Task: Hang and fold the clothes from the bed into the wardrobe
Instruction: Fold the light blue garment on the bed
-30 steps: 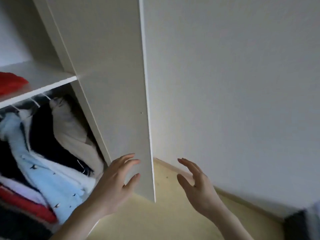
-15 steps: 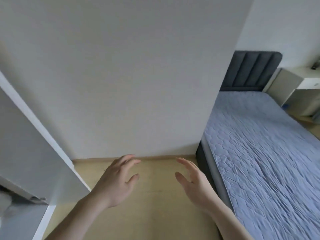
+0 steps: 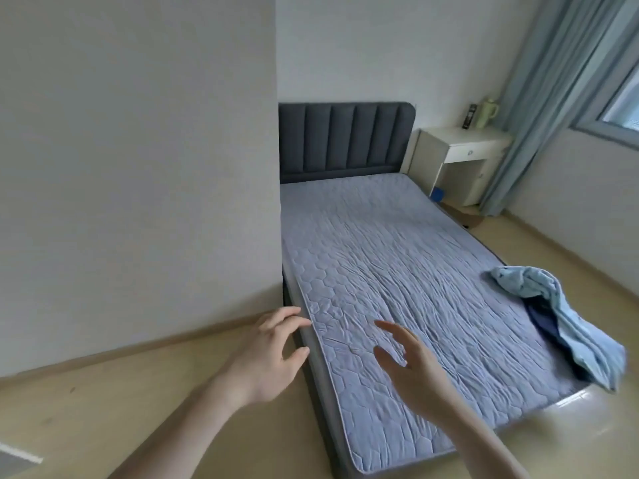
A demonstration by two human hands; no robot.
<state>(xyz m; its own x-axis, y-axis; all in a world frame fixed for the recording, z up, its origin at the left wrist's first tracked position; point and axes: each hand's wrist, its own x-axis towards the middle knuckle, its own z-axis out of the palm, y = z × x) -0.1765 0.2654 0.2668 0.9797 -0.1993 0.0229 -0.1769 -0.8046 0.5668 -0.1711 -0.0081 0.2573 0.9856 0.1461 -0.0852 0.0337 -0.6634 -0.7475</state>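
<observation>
A plain white wall [image 3: 138,167] fills the left side above the pale wooden floor [image 3: 86,409]; the left hand [image 3: 266,361] hangs in the air with fingers loosely spread, holding nothing; the right hand [image 3: 411,371] is raised beside it over the bed [image 3: 397,271], fingers likewise relaxed and empty; the bed carries a quilted lilac cover and a dark padded headboard [image 3: 342,140]; a crumpled light blue garment [image 3: 560,312] lies at the bed's right edge, over something dark blue; a white bedside table [image 3: 460,157] stands by the curtain [image 3: 539,91].

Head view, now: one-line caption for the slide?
Both hands, left and right, open and empty over the bed; light blue clothes at its far corner.
</observation>
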